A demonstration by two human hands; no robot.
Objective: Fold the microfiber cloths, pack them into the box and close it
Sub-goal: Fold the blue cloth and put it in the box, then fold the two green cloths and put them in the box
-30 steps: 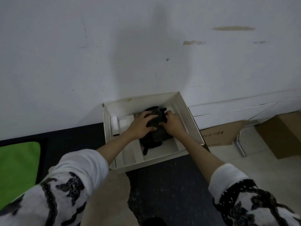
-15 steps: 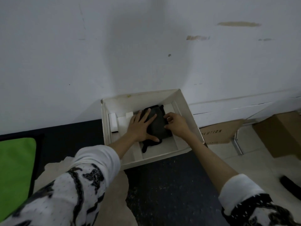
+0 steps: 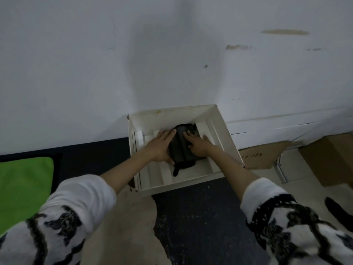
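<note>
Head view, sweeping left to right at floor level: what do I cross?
Green cloth → left hand → black cloth in the white box → right hand → flat printed cardboard → brown carton.

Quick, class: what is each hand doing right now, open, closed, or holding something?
Left hand: open, fingers straight, pressing the black cloth in the white box.
Right hand: open, fingers straight, pressing the same cloth.
</note>
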